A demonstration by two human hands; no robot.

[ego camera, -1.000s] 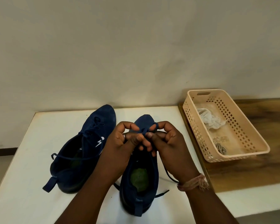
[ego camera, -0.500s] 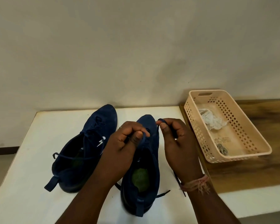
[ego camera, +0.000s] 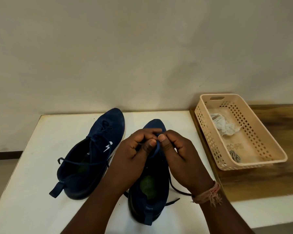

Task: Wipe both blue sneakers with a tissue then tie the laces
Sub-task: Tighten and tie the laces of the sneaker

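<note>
On white table [ego camera: 41,166] against plain wall [ego camera: 125,48], sneakers [ego camera: 95,152] rest.

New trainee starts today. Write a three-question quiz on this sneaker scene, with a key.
1. True or false: both hands, left hand and right hand, pinch the lace of the right sneaker.
2. Where does the tissue lie?
A. on the table
B. in the basket
C. inside the left sneaker
3. Fill in: the left sneaker's lace lies loose across its ____.

Key: 1 true; 2 B; 3 opening.
</note>
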